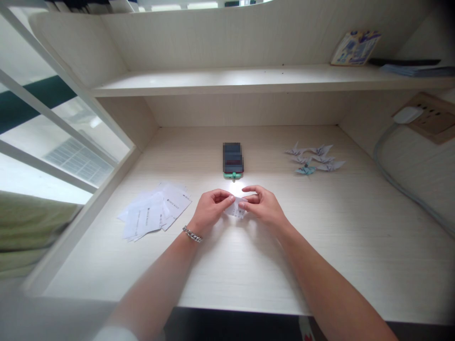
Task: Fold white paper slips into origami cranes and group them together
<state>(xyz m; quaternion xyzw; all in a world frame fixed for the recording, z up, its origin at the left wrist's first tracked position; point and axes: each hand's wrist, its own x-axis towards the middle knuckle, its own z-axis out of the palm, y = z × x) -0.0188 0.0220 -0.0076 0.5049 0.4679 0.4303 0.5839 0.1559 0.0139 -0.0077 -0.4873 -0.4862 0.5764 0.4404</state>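
A small piece of folded white paper with dark print is between my two hands, above the middle of the desk. My left hand, with a chain bracelet at the wrist, pinches its upper left part between thumb and fingers. On the other side my right hand has its thumb on the paper's right edge, the index finger raised a little apart. The exact folds are too small to make out. Loose printed paper sheets lie in an overlapping pile left of my left hand.
Behind my hands a phone lies on the desk. Several folded paper cranes, one of them bluish, are at the back right. A cable runs from a wall socket. A shelf spans the back.
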